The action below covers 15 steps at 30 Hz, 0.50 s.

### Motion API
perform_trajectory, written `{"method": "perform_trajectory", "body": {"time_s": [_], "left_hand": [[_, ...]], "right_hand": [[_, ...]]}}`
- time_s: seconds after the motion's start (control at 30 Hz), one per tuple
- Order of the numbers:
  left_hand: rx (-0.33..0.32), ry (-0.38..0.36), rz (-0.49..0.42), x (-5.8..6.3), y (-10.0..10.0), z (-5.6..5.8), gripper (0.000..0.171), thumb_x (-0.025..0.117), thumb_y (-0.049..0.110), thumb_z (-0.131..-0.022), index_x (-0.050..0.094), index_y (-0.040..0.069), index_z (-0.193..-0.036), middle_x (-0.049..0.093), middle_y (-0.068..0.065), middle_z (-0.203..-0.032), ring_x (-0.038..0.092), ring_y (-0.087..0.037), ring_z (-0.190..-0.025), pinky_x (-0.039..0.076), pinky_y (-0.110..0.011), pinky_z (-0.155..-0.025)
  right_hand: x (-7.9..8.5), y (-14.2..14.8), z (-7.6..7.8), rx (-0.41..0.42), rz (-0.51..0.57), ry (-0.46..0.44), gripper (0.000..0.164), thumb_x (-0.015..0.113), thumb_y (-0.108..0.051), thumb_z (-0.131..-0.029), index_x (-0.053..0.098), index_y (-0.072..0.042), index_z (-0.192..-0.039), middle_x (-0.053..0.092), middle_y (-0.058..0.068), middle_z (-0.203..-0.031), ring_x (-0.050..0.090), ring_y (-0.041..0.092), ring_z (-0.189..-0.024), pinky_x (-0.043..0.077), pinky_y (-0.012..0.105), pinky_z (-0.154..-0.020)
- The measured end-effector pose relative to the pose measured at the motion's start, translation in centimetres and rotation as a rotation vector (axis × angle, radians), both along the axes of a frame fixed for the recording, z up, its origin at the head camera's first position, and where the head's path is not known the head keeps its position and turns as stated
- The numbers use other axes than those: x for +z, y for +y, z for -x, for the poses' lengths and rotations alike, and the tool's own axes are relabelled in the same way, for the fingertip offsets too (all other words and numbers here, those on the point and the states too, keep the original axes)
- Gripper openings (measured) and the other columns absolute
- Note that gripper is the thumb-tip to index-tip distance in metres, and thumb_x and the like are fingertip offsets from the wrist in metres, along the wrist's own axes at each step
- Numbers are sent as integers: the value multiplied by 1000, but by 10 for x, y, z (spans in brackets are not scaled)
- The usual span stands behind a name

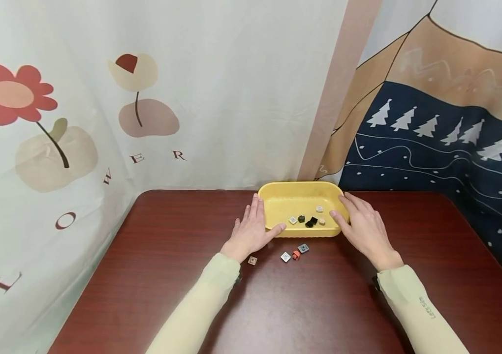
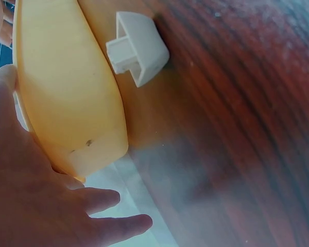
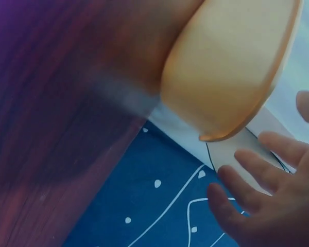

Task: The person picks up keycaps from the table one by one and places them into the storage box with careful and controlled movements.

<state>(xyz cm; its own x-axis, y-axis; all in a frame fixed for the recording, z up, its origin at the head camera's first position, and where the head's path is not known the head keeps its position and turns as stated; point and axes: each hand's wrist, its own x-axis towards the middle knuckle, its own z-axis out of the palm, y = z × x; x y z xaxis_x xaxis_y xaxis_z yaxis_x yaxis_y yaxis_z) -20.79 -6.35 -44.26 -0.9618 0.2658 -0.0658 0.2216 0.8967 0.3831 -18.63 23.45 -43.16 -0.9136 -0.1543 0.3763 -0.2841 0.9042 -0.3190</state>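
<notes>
A yellow plastic tray (image 1: 277, 204) sits at the table's far edge with several small keycaps (image 1: 293, 220) inside, white, black and beige. My left hand (image 1: 251, 231) lies along its left end, fingers extended, thumb at the front rim. At the right end is my right hand (image 1: 366, 228); its fingers (image 3: 257, 167) are spread beside the tray wall in the right wrist view. In front of the tray lie a grey keycap (image 1: 303, 248), an orange-red one, a white keycap (image 1: 285, 257) and a beige keycap (image 1: 252, 260). The left wrist view shows a pale keycap (image 2: 147, 49) tipped sideways, its stem visible.
The dark red wooden table (image 1: 313, 309) reaches back to a pale curtain (image 1: 233, 98) with flower prints. On the right hangs a navy cloth (image 1: 410, 147) printed with white trees. Both forearms come in from the near side.
</notes>
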Motion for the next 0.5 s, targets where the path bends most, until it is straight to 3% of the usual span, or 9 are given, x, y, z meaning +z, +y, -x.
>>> {"method": "perform_trajectory", "body": {"time_s": [0.17,0.33,0.5], "left_hand": [[2,-9,-7,1,-1,-1,109,44,77,-96,5,3,-166,-7,-9,-174,16,-38,-157,26,-66,-117],[3,-22,-18,3,-1,-2,109,45,76,-96,5,3,-166,-7,-9,-174,15,-38,-157,25,-66,-117],[4,-22,-13,4,-1,-2,109,45,76,-96,4,3,-166,-7,-8,-174,14,-37,-157,24,-65,-118]], "right_hand": [[-2,6,-4,2,-68,-135,81,52,-56,-104,39,5,-156,33,29,-162,33,52,-146,34,73,-106],[-7,7,-4,4,-98,-278,94,47,-64,-103,26,7,-160,21,28,-167,23,51,-151,27,72,-113],[-10,8,-2,16,-121,-324,99,45,-68,-102,20,8,-161,15,28,-168,19,48,-153,24,70,-115]]}}
